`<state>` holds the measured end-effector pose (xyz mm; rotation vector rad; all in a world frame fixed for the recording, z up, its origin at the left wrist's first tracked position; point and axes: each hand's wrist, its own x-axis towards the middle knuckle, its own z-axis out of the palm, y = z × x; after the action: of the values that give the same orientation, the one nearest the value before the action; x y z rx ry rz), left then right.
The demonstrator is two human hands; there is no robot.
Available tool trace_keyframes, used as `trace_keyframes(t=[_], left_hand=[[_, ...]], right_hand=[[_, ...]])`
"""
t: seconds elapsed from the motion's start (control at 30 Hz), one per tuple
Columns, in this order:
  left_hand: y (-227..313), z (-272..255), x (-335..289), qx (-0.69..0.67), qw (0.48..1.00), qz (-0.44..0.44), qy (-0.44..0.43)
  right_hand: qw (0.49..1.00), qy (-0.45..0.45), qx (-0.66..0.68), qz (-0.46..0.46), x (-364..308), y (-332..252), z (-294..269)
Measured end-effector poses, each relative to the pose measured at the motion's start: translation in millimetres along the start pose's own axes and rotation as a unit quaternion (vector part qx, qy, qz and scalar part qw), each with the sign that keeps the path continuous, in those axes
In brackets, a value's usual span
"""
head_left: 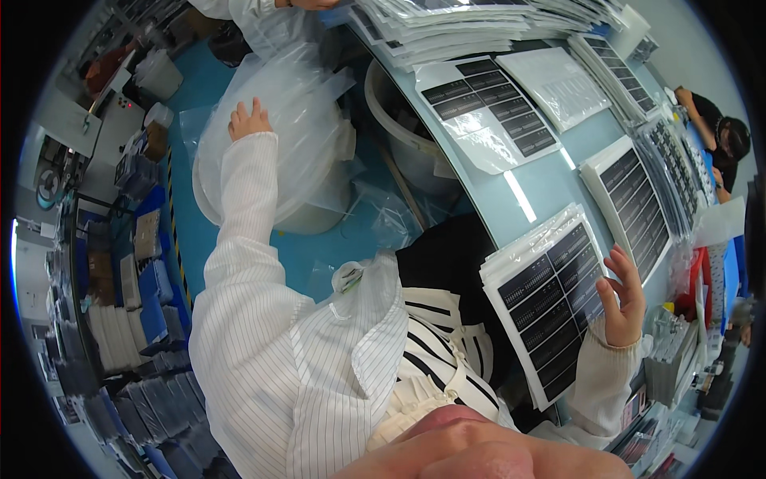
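My left hand reaches out to the left with its fingers spread, over a heap of clear plastic film. The film bulges out of a round white bin on the floor. At the table's near edge, my right hand is open beside a stack of sheets printed with black panels. Its thumb and fingers stand apart at the stack's right edge, with nothing visible between them. Whether the fingertips touch the top sheet, I cannot tell.
On the glass-topped table lie a half-stripped panel sheet, a white sheet and another stack. A second bin stands under the table edge. Co-workers' sleeves show at the top; another person is far right.
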<state>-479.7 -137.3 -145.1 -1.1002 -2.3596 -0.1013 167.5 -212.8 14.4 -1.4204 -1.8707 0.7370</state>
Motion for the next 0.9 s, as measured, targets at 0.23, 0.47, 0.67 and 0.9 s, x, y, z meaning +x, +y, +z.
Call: trace_keyframes(t=[0.23, 0.47, 0.67, 0.9], left_hand=[[-16, 16, 12, -0.023, 0.996, -0.024, -0.08], [-32, -44, 34, -0.265, 0.96, -0.056, 0.074], [119, -147, -19, -0.481, 0.866, 0.105, 0.091], [295, -247, -121, -0.563, 0.58, 0.569, -0.152]], right_hand=[[1.0, 0.015, 0.008, 0.013, -19, 0, -22], [0.995, 0.064, 0.031, 0.068, -60, 26, -73], [0.973, 0.138, 0.044, 0.179, -97, 59, -92], [0.916, 0.151, 0.122, 0.351, -128, 77, -69]])
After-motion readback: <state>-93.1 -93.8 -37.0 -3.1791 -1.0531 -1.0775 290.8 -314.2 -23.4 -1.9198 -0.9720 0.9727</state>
